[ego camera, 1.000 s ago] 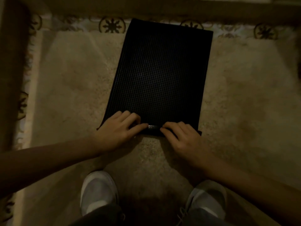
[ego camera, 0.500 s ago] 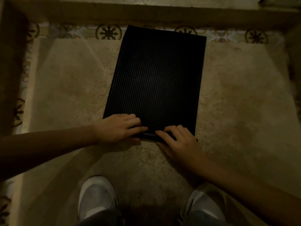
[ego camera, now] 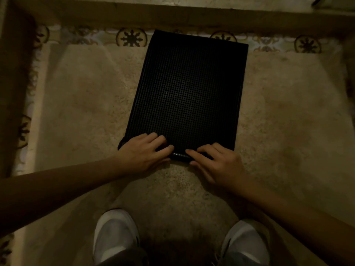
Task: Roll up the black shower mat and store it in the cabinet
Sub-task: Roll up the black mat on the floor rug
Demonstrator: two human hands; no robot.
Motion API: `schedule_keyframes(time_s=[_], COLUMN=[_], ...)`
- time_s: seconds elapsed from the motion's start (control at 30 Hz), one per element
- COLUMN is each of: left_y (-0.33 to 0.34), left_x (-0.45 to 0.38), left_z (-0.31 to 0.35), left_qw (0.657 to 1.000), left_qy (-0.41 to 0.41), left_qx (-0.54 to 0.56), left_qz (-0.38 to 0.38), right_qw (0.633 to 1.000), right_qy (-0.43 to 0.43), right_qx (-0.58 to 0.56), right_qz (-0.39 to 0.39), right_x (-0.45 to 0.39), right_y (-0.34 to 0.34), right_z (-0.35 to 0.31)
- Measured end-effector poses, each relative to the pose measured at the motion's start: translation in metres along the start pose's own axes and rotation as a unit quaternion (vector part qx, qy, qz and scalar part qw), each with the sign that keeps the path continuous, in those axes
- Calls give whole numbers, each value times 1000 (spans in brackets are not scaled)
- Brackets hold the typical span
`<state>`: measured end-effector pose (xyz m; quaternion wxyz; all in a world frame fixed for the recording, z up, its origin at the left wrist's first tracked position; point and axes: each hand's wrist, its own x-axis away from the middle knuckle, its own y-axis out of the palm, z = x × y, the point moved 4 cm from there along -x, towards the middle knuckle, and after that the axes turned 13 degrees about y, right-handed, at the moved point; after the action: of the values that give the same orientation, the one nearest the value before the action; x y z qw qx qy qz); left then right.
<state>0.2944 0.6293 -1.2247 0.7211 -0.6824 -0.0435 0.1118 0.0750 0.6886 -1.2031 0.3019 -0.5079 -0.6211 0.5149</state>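
The black shower mat (ego camera: 189,93) with a fine grid texture lies flat on a beige rug, its long side running away from me. Its near edge is curled into a thin roll (ego camera: 179,156) right in front of me. My left hand (ego camera: 143,150) rests on the left part of that roll, fingers bent over it. My right hand (ego camera: 213,162) presses on the right part, fingertips on the rolled edge. Both hands grip the roll. No cabinet is in view.
The beige rug (ego camera: 86,112) covers patterned floor tiles (ego camera: 131,37) that show along the far and left sides. A dark raised ledge (ego camera: 172,14) runs across the far side. My two white shoes (ego camera: 115,235) stand on the rug near the bottom.
The roll at the mat's near edge has advanced slightly away from me, and both hands moved forward with it. The view has shifted a little downward.
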Motion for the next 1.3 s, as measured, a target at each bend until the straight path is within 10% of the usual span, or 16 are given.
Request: schedule_keyframes(time_s=[0.83,1.3], left_y=[-14,-18], left_x=[-22,-25], left_z=[-39,-42], left_qw=[992,990], left_qy=[36,108], left_qx=[114,86], left_qz=[48,23], right_qw=[976,992], right_qy=[54,73], right_qx=[-196,-89], right_qz=[-76,-49], right_x=[-38,-71], right_y=[1,8], right_z=[34,48])
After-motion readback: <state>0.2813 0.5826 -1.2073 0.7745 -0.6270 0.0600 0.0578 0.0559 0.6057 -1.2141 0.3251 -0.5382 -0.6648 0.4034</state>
